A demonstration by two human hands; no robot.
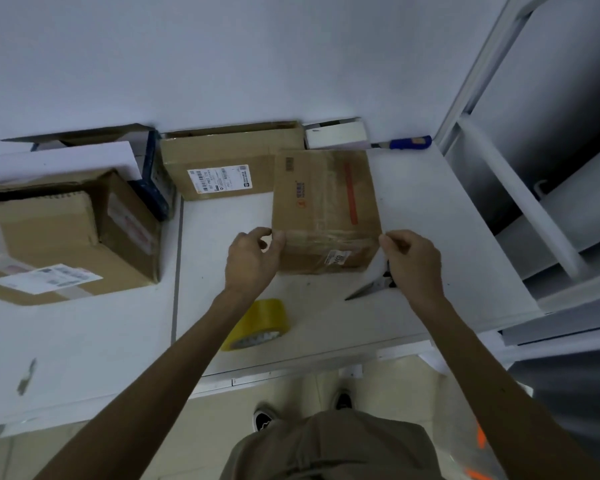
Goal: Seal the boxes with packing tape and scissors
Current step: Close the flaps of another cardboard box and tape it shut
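Small cardboard box (326, 209) flat on the white table (447, 209), right in front, between the two hands. Strip of clear tape (329, 235) across the top of the box near its front edge, running from side to side. Red stripe and a small white sticker on the box too.

Left hand (252, 261) at the left side of the box, thumb and fingers bent, pinching the left edge right where the tape strip starts. Right hand (413, 259) at the right side, fingers curled in, thumb and first finger pinched together on the end of the tape strip at the right edge.

Scissors (368, 287) just under the right hand, shiny blades poking out toward the left. Handles hidden by the hand, so no way to tell whether held or just lying on the table.

Roll of yellow packing tape (260, 323) on the table near the front edge, partly hidden behind the left arm, apart from the small box.

Big cardboard box (66, 237) with white labels far to the left. Labelled cardboard box (222, 168) against the wall, just behind the small box. Little white box (336, 135) next to it, and a blue-handled tool (407, 143) beside that. White metal rack (499, 150) on the right. Two dark shoes (264, 415) on the pale floor below.
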